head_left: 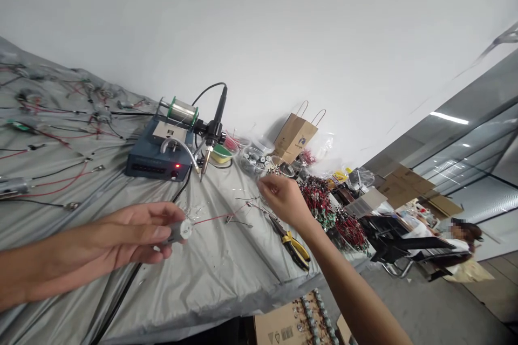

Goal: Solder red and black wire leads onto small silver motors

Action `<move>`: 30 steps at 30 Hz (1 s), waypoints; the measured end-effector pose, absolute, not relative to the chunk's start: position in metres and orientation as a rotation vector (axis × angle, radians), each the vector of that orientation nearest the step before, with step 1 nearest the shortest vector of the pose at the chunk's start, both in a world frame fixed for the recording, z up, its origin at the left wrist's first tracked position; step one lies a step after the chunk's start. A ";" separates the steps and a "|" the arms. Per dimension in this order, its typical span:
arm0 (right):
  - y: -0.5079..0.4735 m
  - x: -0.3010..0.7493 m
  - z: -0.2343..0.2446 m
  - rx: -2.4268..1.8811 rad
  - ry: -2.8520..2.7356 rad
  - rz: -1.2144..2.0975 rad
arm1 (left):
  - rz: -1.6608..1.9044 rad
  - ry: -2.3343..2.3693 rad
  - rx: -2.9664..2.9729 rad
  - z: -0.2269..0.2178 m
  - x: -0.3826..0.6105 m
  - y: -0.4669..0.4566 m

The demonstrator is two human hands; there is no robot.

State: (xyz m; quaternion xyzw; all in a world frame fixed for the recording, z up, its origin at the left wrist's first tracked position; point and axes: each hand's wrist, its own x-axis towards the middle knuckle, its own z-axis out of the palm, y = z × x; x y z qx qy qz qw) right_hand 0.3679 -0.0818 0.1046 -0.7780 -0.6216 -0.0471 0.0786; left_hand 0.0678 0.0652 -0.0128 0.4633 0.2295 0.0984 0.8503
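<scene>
My left hand point(133, 234) is closed round a small grey motor point(181, 230) just above the grey table cover point(218, 275). A red wire point(214, 218) runs from the motor to the right. My right hand point(283, 198) reaches toward a clear bowl of small parts point(279, 167), its fingers pinched together; what they hold is too small to make out. A blue soldering station point(159, 156) with a solder spool point(182, 110) and a mounted soldering iron point(214, 129) stands behind the hands, its red light on.
Yellow-handled pliers point(295, 245) lie right of the motor. Motors with red and black leads point(48, 135) are spread at the left. A brown paper bag point(293, 137), tubs and a heap of wired parts point(324, 199) fill the far right. Another person point(457, 237) sits at the right.
</scene>
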 end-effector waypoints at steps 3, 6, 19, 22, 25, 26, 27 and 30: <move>-0.050 0.382 0.098 -2.434 -1.946 -0.108 | 0.151 0.457 1.001 -0.010 0.065 0.068; -0.037 0.388 0.080 -2.584 -2.028 0.029 | 0.164 0.462 1.051 -0.003 0.063 0.070; -0.048 0.394 0.048 -2.586 -2.009 0.105 | 0.345 0.448 0.988 0.006 0.072 0.063; -0.052 0.394 0.050 -2.431 -1.924 0.106 | 0.374 0.465 1.039 0.005 0.074 0.065; -0.056 0.392 0.055 -2.205 -1.782 0.097 | 0.430 0.464 1.183 0.004 0.078 0.069; -0.056 0.391 0.055 -2.123 -1.727 0.114 | 0.446 0.462 1.234 0.004 0.078 0.071; -0.054 0.390 0.055 -2.040 -1.675 0.145 | 0.461 0.463 1.283 0.004 0.079 0.072; -0.039 0.385 0.053 -1.799 -1.544 0.263 | 0.489 0.479 1.419 0.008 0.079 0.076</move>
